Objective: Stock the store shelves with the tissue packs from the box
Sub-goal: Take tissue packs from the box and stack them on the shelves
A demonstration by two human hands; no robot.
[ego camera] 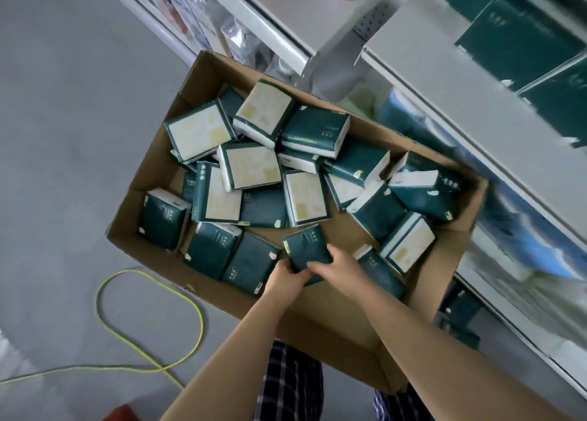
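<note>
Tissue pack, dark green: at the near side of the box, left hand and right hand both curled round its lower end. Other packs jumbled alongside; shelves to the right. Risk: the slick wrapper and end-only hold may let it slip back.

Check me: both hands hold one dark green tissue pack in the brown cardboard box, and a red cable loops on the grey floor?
Not quite. The head view shows the cable on the grey floor is yellow, not red. Left hand and right hand do hold one dark green tissue pack in the brown cardboard box.
</note>
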